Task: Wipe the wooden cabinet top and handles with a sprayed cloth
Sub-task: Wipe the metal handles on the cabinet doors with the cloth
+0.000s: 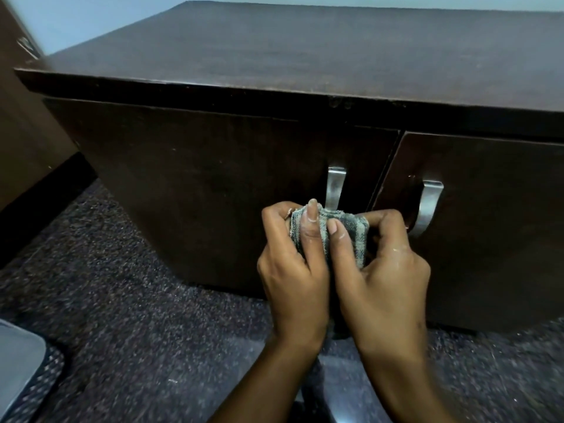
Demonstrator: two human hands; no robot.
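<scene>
Cabinet: a low, dark brown wooden cabinet [213,166] stands on the floor, seen from above and in front, with two doors side by side on its front.
Cabinet top: the flat wooden top [305,47] is bare and shows a faint dusty sheen; its front edge overhangs the doors.
Left door handle: a curved metal handle [335,186] is fixed upright near the inner edge of the left door; its lower end is hidden behind the cloth.
Right door handle: a matching metal handle [428,206] sits on the right door, just beside the right hand's knuckles; contact cannot be told.
Cloth: a small grey-green checked cloth [345,232] is bunched between both hands, directly in front of the lower part of the left door handle.
Left hand: the left hand [293,270] is clenched on the left side of the cloth, thumb stretched up over its front.
Right hand: the right hand [387,276] grasps the right side of the cloth, thumb pressed on the fabric beside the left thumb, fingers curled behind it.
Floor: dark speckled carpet [137,315] lies under the cabinet and the forearms.
Lower left corner: a blurred grey object [18,358] rests at the frame edge; what it is cannot be told.
</scene>
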